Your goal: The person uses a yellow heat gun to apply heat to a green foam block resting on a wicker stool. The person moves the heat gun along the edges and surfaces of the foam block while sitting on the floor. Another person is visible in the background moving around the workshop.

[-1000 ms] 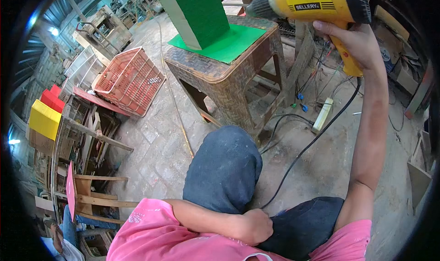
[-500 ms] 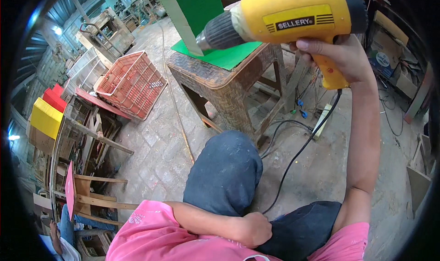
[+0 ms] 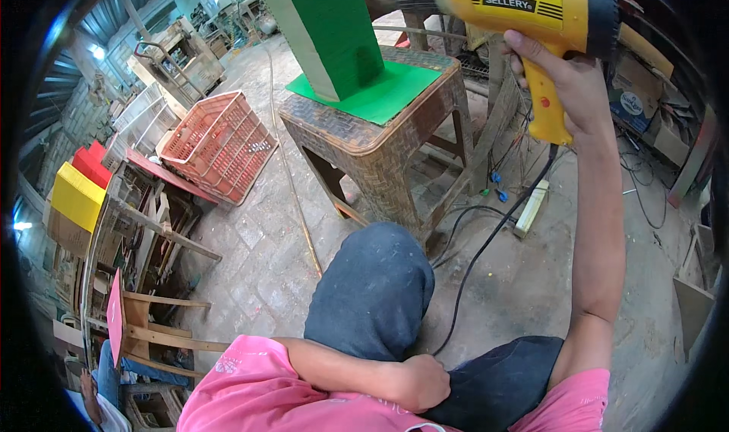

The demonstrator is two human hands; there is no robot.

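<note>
My right hand (image 3: 571,90) is wrapped around the handle of a yellow heat gun (image 3: 516,11) with a black ribbed nozzle pointing left. Its black cord (image 3: 493,238) hangs from the handle base and loops down toward my lap. To the left of the nozzle, a tall green block (image 3: 334,33) with a bare pale edge stands upright on a green sheet (image 3: 395,90). Both rest on a worn woven-pattern stool (image 3: 364,147). My left hand (image 3: 421,383) lies closed in my lap near the cord; whatever its curled fingers hold, if anything, is hidden.
A red plastic crate (image 3: 220,147) stands on the floor at the left, near a thin hose (image 3: 292,174). Yellow (image 3: 78,197) and red blocks sit farther left. A pale wooden strip (image 3: 531,208) lies right of the stool. Cardboard boxes (image 3: 638,90) are at the far right.
The heat gun in my right hand has moved right and up, its nozzle now away from the block's lower edge and more of the block in sight. My left hand has stayed put.
</note>
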